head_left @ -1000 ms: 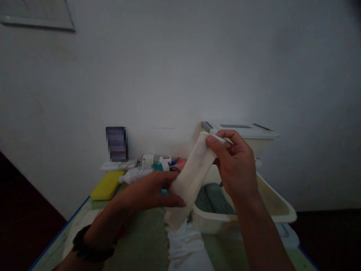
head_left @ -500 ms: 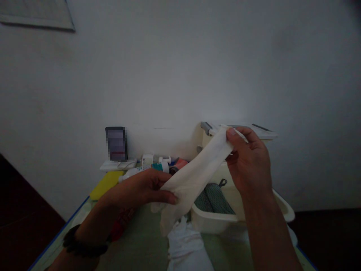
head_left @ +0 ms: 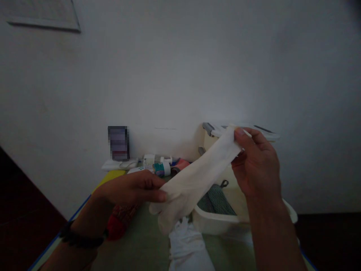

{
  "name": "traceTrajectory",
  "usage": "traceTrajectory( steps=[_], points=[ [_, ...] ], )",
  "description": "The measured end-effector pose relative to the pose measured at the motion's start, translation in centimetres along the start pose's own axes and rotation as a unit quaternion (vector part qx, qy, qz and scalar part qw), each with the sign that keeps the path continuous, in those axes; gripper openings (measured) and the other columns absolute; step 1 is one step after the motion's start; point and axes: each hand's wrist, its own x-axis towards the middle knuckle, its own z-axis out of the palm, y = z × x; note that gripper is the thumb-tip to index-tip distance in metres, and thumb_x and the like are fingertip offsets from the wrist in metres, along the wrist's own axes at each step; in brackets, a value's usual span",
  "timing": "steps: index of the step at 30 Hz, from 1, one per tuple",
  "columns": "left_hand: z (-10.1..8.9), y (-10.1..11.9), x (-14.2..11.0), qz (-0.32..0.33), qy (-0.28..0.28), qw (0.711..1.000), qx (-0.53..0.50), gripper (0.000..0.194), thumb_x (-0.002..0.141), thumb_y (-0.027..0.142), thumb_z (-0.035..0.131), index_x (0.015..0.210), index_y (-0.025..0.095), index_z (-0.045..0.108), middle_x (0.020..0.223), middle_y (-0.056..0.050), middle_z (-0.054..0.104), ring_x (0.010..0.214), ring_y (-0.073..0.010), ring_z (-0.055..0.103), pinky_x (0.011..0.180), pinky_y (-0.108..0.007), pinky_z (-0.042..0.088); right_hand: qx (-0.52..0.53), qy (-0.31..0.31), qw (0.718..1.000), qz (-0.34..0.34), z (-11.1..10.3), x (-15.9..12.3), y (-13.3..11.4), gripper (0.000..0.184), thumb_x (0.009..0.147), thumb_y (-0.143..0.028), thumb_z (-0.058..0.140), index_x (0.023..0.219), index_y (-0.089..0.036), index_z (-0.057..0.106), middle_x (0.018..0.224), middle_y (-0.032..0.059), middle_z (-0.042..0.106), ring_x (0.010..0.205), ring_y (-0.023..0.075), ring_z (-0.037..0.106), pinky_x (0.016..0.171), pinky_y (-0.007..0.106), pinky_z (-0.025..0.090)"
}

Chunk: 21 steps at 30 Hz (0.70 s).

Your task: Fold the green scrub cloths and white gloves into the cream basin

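A pair of white socks [head_left: 201, 171], apparently laid together since two toe ends show, is stretched slantwise in the air before me. My right hand [head_left: 259, 165] pinches the cuff end at upper right between thumb and fingers. Lower down on the left, my left hand [head_left: 132, 190] grips the edge near the heel, thumb on top. The toes droop just above a crumpled white cloth [head_left: 187, 244] on the table. Behind the socks stands a cream storage box [head_left: 214, 221] with its lid up, holding a grey-green rolled textile [head_left: 221, 201].
A red patterned sock [head_left: 117, 226] lies under my left forearm. Toward the wall are a yellow item [head_left: 113, 175], a bottle with a teal label [head_left: 161, 169], a pump bottle [head_left: 150, 160], something pink [head_left: 182, 163] and a blurred-out phone-like screen [head_left: 118, 143]. The table has a blue edge [head_left: 81, 206].
My left hand has slid toward the edge of the socks, and my right hand has moved slightly right. The socks look flatter and more drawn out. The whole view has shifted a little.
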Motion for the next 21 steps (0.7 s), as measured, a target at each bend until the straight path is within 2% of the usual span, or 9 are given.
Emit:
traceTrajectory(
  steps=[2,4,10,16,21],
  points=[
    [-0.2,0.2,-0.1,0.01,0.032,0.997,0.069,0.038,0.09,0.046,0.054,0.082,0.014,0.073,0.076,-0.003,0.07,0.07,-0.0152,0.06,0.068,-0.023,0.048,-0.002,0.001,1.0,-0.009,0.0,0.0,0.0,0.02,0.07,-0.027,0.078,0.072,-0.019,0.059,0.061,-0.0075,0.063,0.05,0.0059,0.058,0.047,0.016,0.05],
    [-0.4,0.4,-0.2,0.018,0.051,0.993,0.103,0.038,0.091,0.043,0.053,0.077,0.014,0.072,0.07,-0.001,0.066,0.067,-0.0137,0.057,0.065,-0.021,0.046,-0.005,0.001,1.0,-0.011,-0.1,0.0,0.0,0.02,0.07,-0.028,0.077,0.072,-0.019,0.059,0.062,-0.0069,0.063,0.051,0.0068,0.058,0.046,0.018,0.05],
    [-0.2,0.3,0.0,0.009,0.018,0.998,0.06,0.026,0.088,0.036,0.059,0.096,0.015,0.073,0.085,-0.004,0.072,0.079,-0.0169,0.063,0.072,-0.024,0.049,0.002,0.006,1.0,-0.019,-0.5,0.4,0.1,0.022,0.069,-0.027,0.078,0.071,-0.02,0.058,0.063,-0.0065,0.064,0.051,0.0074,0.059,0.045,0.018,0.05],
    [-0.2,0.0,0.5,-0.009,0.002,0.999,-0.048,0.016,0.073,0.024,0.077,0.087,0.018,0.074,0.082,0.0,0.075,0.079,-0.0161,0.067,0.076,-0.025,0.051,-0.01,0.032,0.999,-0.031,-0.8,0.7,-0.4,0.015,0.072,-0.025,0.075,0.069,-0.021,0.061,0.064,-0.0064,0.065,0.052,0.0075,0.06,0.044,0.017,0.051],
    [-0.5,-0.2,0.9,-0.012,0.039,0.998,0.05,0.01,0.076,0.022,0.072,0.084,0.017,0.071,0.083,0.001,0.075,0.08,-0.0157,0.067,0.074,-0.024,0.05,0.003,0.027,0.999,-0.021,-0.7,0.8,-0.5,0.018,0.069,-0.026,0.077,0.069,-0.02,0.061,0.064,-0.0055,0.065,0.052,0.0082,0.059,0.044,0.018,0.049]
  ],
)
